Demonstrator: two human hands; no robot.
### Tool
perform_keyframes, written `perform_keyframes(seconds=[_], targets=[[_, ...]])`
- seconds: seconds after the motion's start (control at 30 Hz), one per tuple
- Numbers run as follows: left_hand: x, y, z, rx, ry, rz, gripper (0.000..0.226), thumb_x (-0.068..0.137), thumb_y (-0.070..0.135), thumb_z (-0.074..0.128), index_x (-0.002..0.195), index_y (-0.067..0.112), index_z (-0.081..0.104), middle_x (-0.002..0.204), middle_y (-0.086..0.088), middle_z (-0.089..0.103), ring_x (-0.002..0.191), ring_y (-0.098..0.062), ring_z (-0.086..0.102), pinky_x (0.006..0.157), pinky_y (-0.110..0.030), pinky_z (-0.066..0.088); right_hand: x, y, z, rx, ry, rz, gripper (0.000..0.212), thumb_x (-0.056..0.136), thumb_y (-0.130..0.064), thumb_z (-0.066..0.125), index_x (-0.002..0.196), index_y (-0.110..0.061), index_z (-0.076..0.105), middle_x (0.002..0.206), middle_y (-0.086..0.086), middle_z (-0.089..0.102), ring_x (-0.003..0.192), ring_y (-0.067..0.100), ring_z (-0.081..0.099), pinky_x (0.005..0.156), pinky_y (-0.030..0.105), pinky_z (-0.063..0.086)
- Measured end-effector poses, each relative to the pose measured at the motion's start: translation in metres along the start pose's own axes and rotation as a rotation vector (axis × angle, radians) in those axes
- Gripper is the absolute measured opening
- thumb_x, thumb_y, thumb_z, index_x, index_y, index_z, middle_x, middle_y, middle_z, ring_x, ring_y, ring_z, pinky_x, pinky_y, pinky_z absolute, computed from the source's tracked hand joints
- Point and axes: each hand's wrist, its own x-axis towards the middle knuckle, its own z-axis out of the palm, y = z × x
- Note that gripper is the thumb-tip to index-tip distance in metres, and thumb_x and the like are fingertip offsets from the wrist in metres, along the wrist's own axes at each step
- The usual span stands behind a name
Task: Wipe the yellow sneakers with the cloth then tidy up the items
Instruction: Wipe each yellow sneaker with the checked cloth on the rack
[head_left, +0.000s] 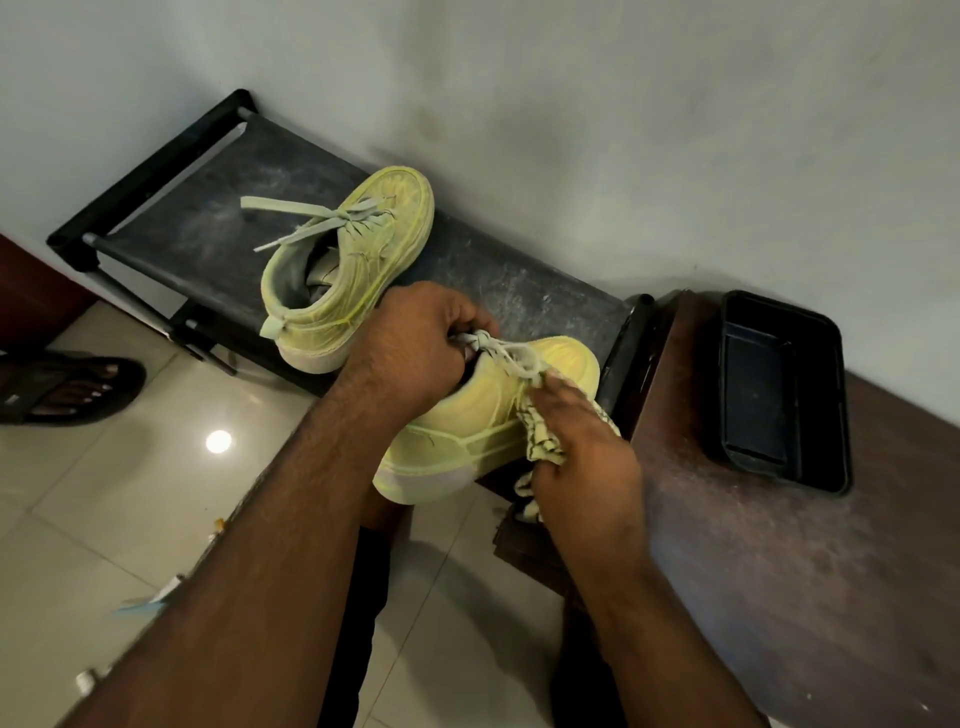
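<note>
One yellow sneaker (348, 254) rests on the dusty black rack top (208, 208), its laces loose and its toe toward the wall. My left hand (415, 353) grips the second yellow sneaker (467, 421) at its collar and holds it up over the rack's near right end. My right hand (582, 447) presses a pale patterned cloth (540, 441) against that sneaker's side, near the laces. Part of the cloth hangs below my palm.
A black plastic tray (779, 389) sits on a brown wooden surface (779, 545) to the right, against the white wall. A sandalled foot (62, 387) stands on the tiled floor at far left. Small scraps lie on the tiles near my left forearm.
</note>
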Motion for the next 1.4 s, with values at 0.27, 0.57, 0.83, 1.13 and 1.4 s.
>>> perform_keyframes(seconds=[0.27,0.57,0.83,1.13,1.4], targets=[[0.001,-0.002,-0.001,-0.036,0.008,-0.021,0.027,0.081,0.000,0.068,0.095,0.022,0.077,0.093,0.000,0.076,0.084,-0.012,0.070,0.086,-0.031,0.056,0.002,-0.005,-0.004,-0.008,-0.094,-0.108,0.063,0.074,0.000,0.044,0.134,-0.018,0.053,0.143,-0.005,0.045,0.134,0.010,0.037,0.111,0.021,0.027],[0.001,0.000,0.000,-0.029,0.007,-0.056,0.025,0.083,0.005,0.068,0.094,0.026,0.077,0.089,0.002,0.075,0.080,-0.014,0.070,0.080,-0.034,0.059,-0.002,-0.012,0.004,-0.050,-0.085,0.149,0.076,0.074,0.010,0.053,0.143,-0.018,0.039,0.152,-0.002,0.029,0.142,0.010,0.022,0.112,0.020,0.015],[0.000,0.000,0.000,-0.018,0.035,-0.050,0.025,0.083,0.005,0.069,0.098,0.023,0.077,0.095,0.001,0.075,0.085,-0.013,0.070,0.085,-0.034,0.057,-0.016,-0.040,-0.013,0.418,-0.095,0.122,0.070,0.067,0.000,0.047,0.132,-0.027,0.049,0.127,-0.022,0.051,0.118,-0.015,0.046,0.098,0.009,0.038],[-0.002,0.002,0.003,-0.036,0.054,-0.051,0.024,0.081,0.008,0.071,0.098,0.025,0.077,0.094,0.003,0.075,0.083,-0.011,0.070,0.083,-0.033,0.058,0.009,-0.031,-0.029,-0.056,-0.193,0.359,0.063,0.084,-0.005,0.049,0.143,-0.025,0.039,0.142,0.002,0.049,0.121,0.019,0.054,0.100,0.034,0.046],[-0.002,0.004,0.010,-0.078,0.087,-0.098,0.022,0.080,0.006,0.072,0.092,0.024,0.076,0.089,0.003,0.075,0.076,-0.009,0.068,0.073,-0.031,0.060,0.002,-0.076,-0.025,-0.344,-0.475,0.244,0.023,0.088,-0.023,0.046,0.109,-0.019,0.052,0.107,0.004,0.063,0.094,0.027,0.063,0.067,0.030,0.044]])
